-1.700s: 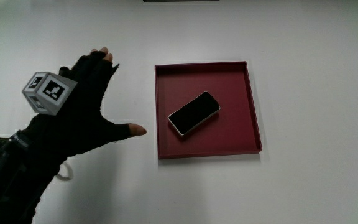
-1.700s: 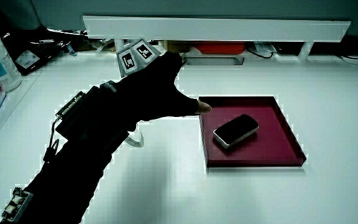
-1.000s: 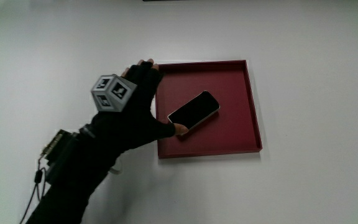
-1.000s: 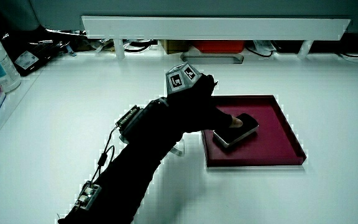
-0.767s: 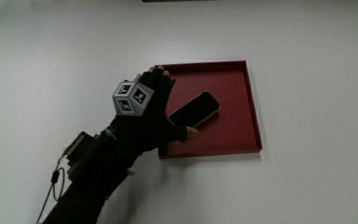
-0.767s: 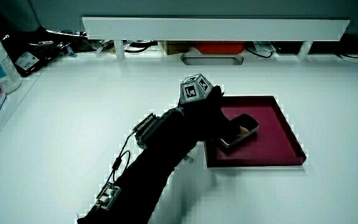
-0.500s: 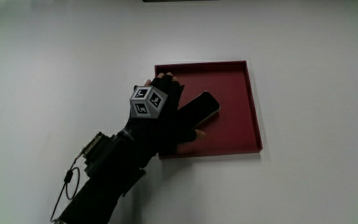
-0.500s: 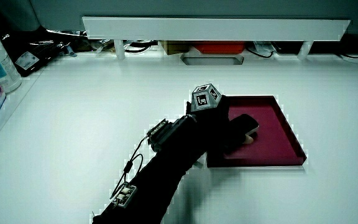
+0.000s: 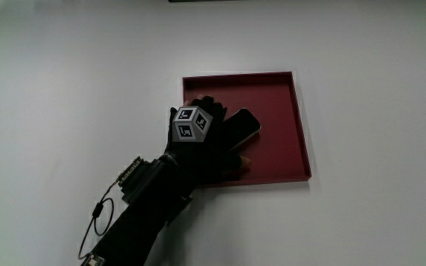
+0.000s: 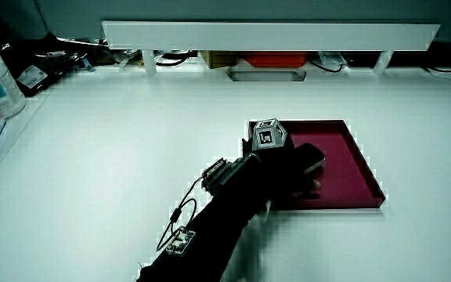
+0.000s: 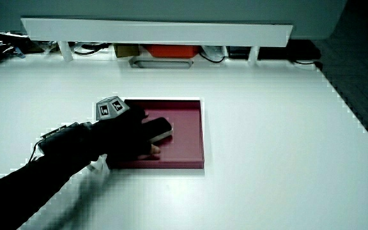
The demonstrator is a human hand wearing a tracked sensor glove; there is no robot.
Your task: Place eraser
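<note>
Plan and oblique views of a white table (image 9: 65, 74) bearing a square dark-red tray (image 9: 276, 96); clock directions are read in the main view with 6 o'clock pointing toward the person. A flat black slab (image 9: 244, 123) with a pale rim, resembling a smartphone, lies on the tray floor a little toward 9 o'clock of the tray's centre, its long axis running from about 8 to 2 o'clock; no recognisable eraser appears in any view. The hand (image 9: 205, 148) lies over the slab's 8 o'clock end and covers it, so that only the 2 o'clock end shows. Whether the hand grips the slab or merely rests upon it cannot be told. The patterned cube (image 9: 191, 124) sits on the back of the hand, over the tray's 9 o'clock rim. The forearm (image 9: 146, 210) extends from the tray's 7 o'clock corner toward the person. In both side views the hand (image 10: 276, 168) (image 11: 123, 134) masks the same end of the slab (image 10: 310, 157) (image 11: 161, 129) inside the tray (image 10: 343, 168) (image 11: 187, 137). A low white partition (image 10: 272, 35) stands at the table's 12 o'clock edge.
</note>
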